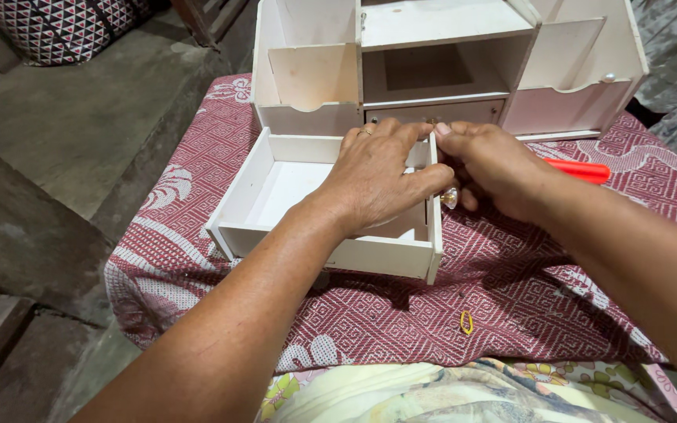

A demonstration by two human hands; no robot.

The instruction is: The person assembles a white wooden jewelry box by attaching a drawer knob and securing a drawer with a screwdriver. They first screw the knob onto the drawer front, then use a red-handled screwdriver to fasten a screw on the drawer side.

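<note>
Patterned red cloth (511, 274) is spread over the tabletop, beside a concrete floor (80, 133). A white drawer (276, 196), seemingly empty, is gripped at its wall by the left hand (374, 176); a small clear knob (450, 197) is pinched in the right hand (495, 168) fingers before the white organizer (440, 63).

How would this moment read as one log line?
left hand: on white drawer | right hand: at drawer's knob | behind: white organizer

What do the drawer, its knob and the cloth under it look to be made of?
Drawer: thin board painted matte white, probably wood or fibreboard, with flat panels and square butt joints. Knob: clear and glinting, likely glass or acrylic; mostly hidden between the left hand and the right hand. Cloth: woven red-and-white fabric, its weave visible.
</note>
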